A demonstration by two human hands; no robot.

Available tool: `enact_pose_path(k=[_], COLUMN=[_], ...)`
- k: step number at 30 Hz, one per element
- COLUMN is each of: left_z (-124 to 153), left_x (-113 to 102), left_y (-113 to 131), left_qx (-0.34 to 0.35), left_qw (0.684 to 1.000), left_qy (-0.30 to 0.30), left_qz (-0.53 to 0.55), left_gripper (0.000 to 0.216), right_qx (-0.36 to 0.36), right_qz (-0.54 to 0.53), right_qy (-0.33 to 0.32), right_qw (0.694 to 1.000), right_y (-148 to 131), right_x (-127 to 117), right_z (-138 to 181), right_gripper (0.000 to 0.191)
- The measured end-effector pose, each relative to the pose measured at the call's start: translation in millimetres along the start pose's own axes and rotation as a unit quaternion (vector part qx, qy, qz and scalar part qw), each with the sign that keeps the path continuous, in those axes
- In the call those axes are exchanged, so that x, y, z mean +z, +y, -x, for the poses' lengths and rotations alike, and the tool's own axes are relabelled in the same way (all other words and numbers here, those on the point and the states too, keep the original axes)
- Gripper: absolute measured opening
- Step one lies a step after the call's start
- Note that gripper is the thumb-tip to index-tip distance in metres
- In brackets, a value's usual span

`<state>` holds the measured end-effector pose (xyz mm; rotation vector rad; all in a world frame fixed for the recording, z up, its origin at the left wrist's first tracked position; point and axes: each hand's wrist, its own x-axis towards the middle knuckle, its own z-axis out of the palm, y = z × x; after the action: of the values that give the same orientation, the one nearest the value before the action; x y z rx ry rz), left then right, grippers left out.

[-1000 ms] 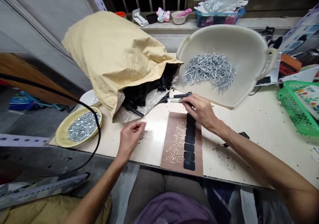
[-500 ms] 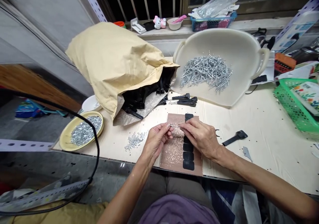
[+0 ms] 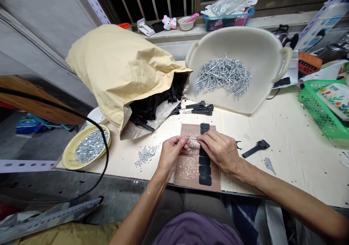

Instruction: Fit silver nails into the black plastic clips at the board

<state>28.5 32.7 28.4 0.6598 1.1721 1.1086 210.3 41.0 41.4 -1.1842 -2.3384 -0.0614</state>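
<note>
My left hand and my right hand meet over a brown board with black pads near the table's front edge. Between their pinched fingertips runs a thin silver screw. The left fingers close on its left end, where something small may sit, too tiny to name. The right fingers pinch its right end. A small heap of silver nuts lies on the table just left of my left hand. A black plastic part lies to the right of my right hand.
A cream tub holds a pile of long screws. A tan sack spills black parts, a few lying by the tub. A yellow plate of nuts sits at the left edge. A green basket stands at right.
One second ago my hands were apart, left at the nut heap, right near the black parts by the tub. They have come together over the brown board with the screw between them.
</note>
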Motion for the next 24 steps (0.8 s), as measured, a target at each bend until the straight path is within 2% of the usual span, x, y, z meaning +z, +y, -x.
enact_pose_path(k=[5,10,14,18,22,24], left_z=[-1,-1,-1,-2,-3,-3], left_x=[4,7,8,7,7,8], left_y=[-2,-4,-6,-9,-9,-8], left_qx=[0.006,0.044,0.046,0.072,0.099,0.096], left_qw=[1.000,0.998,0.997,0.992,0.982,0.982], left_qy=[-0.003,0.006,0.005,0.013,0.015,0.009], left_qz=[-0.007,-0.051,-0.062,-0.098,-0.158,-0.161], left_gripper=[0.024,0.026,0.026,0.027,0.027,0.027], right_qx=[-0.002,-0.035,-0.039,-0.005,0.070,0.080], right_qz=[0.029,0.084,0.086,0.044,-0.057,-0.090], right_qy=[0.009,-0.004,0.004,-0.002,-0.059,-0.072], right_qw=[1.000,0.996,0.996,0.999,0.994,0.990], right_y=[2,4,5,5,10,12], right_x=[3,0,-2,1,3,4], right_z=[4,6,6,6,7,8], right_gripper=[0.025,0.024,0.024,0.025,0.029,0.027])
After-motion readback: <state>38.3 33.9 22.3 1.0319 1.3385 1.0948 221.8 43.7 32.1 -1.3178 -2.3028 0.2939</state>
